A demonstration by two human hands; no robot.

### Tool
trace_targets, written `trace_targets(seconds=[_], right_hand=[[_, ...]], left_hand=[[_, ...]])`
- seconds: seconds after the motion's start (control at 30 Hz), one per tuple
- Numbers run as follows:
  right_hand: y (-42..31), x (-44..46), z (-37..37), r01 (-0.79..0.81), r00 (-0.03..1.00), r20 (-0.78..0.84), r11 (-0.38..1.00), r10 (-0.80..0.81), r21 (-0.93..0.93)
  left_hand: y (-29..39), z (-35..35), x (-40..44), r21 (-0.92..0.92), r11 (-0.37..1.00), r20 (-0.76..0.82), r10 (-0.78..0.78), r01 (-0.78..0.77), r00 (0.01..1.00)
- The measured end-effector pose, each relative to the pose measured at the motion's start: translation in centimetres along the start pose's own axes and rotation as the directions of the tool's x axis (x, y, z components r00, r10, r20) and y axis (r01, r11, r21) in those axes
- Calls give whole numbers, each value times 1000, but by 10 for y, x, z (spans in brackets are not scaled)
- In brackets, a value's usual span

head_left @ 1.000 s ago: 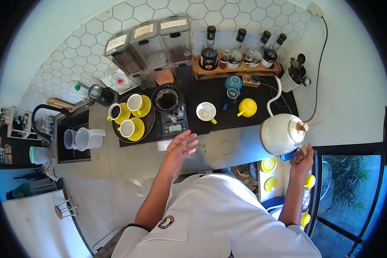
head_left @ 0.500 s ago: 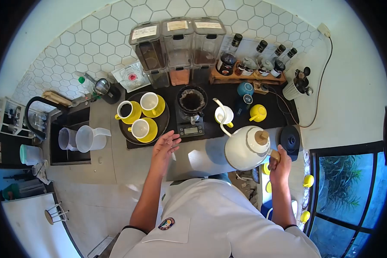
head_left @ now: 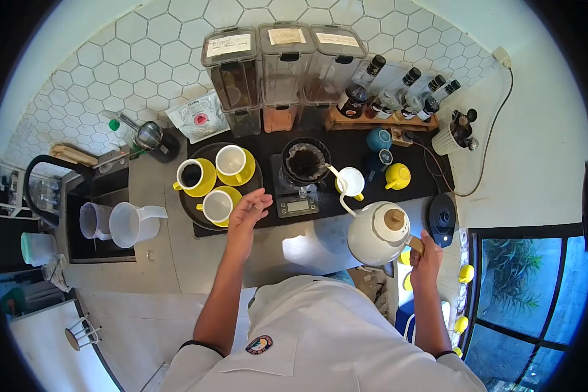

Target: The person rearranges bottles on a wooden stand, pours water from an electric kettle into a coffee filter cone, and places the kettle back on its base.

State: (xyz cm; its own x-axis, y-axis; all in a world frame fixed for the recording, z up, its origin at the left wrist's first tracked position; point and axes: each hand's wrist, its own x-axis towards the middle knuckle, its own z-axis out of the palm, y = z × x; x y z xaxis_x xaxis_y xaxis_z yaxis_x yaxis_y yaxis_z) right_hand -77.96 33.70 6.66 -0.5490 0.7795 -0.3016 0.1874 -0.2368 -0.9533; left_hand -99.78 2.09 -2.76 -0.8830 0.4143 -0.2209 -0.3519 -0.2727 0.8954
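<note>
1. Here's the right hand (head_left: 427,256), clamped on the wooden handle of the white kettle (head_left: 371,243), held up over the counter's front edge; its contents are out of sight.
2. The left hand (head_left: 249,210) is well apart from it, fingers open and gripping nothing, by the round tray (head_left: 191,210); whether it touches anything there, the view can't tell.
3. Over to the black dripper (head_left: 286,161): its paper filter (head_left: 315,151) holds something dark and wet, and the kettle's spout tip reaches its right side. A scale (head_left: 298,207) sits beneath the dripper setup.
4. On the tray, three yellow cups on saucers: one cup (head_left: 192,185) holds dark liquid, the other two show pale insides.
5. Behind the spout, another white-lined cup (head_left: 351,184).
6. At the back, lidded canisters (head_left: 232,81), the left one part-filled with something dark.
7. Far right, a ribbed holder (head_left: 445,142) packed with utensils; far left, two translucent pitchers (head_left: 134,225) by the sink.
</note>
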Motion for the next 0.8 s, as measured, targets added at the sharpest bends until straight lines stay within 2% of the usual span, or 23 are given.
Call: trace_targets(seconds=[0.3,0.53,0.8], right_hand=[[6,8,10,-2,999,-53,1000,2,-15],[-2,12,16,-19,1000,-18,1000,19,8],[-13,9,26,-11,1000,2,999,12,-46]], left_hand=[[8,-5,23,33,999,5,27,-27,1000],[6,1,27,1,1000,-4,7,-7,1000],[3,-2,30,8,1000,8,10,-10,1000]])
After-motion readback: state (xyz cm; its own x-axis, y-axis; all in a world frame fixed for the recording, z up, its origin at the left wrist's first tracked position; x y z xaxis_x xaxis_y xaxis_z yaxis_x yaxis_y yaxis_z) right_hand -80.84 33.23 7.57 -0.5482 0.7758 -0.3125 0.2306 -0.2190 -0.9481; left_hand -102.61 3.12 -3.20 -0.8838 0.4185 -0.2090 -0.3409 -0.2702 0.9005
